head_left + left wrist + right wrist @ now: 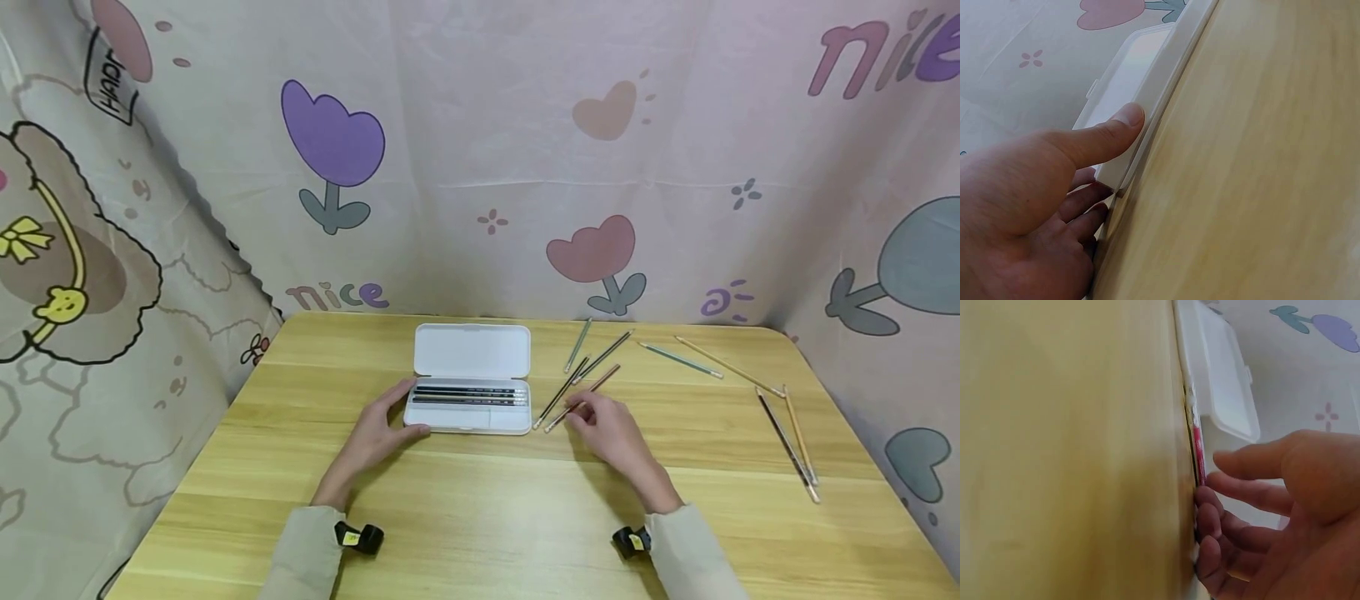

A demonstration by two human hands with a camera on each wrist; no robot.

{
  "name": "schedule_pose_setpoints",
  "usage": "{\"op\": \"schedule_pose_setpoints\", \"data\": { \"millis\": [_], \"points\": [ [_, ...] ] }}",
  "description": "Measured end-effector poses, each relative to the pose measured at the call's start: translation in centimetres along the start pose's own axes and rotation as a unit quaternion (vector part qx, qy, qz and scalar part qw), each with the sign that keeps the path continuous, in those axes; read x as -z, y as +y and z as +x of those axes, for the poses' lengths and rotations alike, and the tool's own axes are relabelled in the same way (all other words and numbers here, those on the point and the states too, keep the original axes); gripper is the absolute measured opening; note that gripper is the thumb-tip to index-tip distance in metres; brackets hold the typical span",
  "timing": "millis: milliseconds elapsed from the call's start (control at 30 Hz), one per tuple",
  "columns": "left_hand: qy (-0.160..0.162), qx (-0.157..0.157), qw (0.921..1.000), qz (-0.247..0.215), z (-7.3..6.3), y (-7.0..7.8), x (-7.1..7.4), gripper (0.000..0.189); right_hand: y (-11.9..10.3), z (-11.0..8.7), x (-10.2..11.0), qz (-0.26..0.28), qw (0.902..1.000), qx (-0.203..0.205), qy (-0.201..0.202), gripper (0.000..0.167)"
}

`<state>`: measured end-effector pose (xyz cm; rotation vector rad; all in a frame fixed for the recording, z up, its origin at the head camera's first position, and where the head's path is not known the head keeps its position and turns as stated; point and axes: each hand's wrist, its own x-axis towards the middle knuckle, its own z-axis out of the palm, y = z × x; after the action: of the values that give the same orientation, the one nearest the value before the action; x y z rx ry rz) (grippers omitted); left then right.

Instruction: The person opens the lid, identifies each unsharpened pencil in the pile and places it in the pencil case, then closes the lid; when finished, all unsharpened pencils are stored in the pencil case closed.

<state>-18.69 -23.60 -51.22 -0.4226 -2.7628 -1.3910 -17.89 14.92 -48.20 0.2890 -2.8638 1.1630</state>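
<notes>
A white pencil case (pixel 450 419) lies with its lid (pixel 472 351) raised, holding several dark pencils (pixel 465 391) in a row. My left hand (pixel 378 427) grips its left end. The thumb (pixel 1127 115) lies along the front wall, the other fingers round the short end. Right of the case, a reddish pencil (pixel 600 380) lies slanted on the table. My right hand (pixel 609 425) is over it, fingertips touching the red pencil (pixel 1199 453) low at the tabletop. The right thumb (pixel 1235 464) stands slightly apart from it.
Beside the reddish pencil lie dark pencils (pixel 558 397) and a green pencil (pixel 577 346). Farther right are a teal pencil (pixel 681 360), yellow pencils (pixel 727 365) and a black pencil (pixel 786 442). A printed curtain (pixel 465 125) hangs behind the wooden table (pixel 480 508).
</notes>
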Motion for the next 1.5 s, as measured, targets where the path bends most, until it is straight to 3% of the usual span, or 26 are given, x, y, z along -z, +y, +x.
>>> {"op": "schedule_pose_setpoints", "data": {
  "millis": [167,633,1067,1267,1500],
  "points": [
    [0.003,-0.005,1.0,0.002,0.1,0.0,-0.1,0.092,0.9,-0.3,1.1,-0.025,0.9995,-0.012,-0.012,0.009],
    [-0.005,0.007,0.9999,0.012,0.3,-0.2,0.5,0.094,3.5,-2.2,3.9,-0.057,0.9965,-0.059,0.021,0.013],
    [-0.002,0.008,0.9999,0.006,0.0,-0.3,0.4,0.093,3.8,-2.4,4.8,-0.051,0.9937,-0.099,0.015,0.032],
    [-0.001,0.007,1.0,0.002,0.0,-0.3,0.2,0.093,3.3,-2.3,4.8,-0.038,0.9965,-0.066,0.034,0.021],
    [-0.002,0.002,1.0,0.001,0.0,-0.4,0.0,0.093,2.7,-2.0,4.3,-0.004,0.9944,-0.004,0.105,0.013]
  ]
}}
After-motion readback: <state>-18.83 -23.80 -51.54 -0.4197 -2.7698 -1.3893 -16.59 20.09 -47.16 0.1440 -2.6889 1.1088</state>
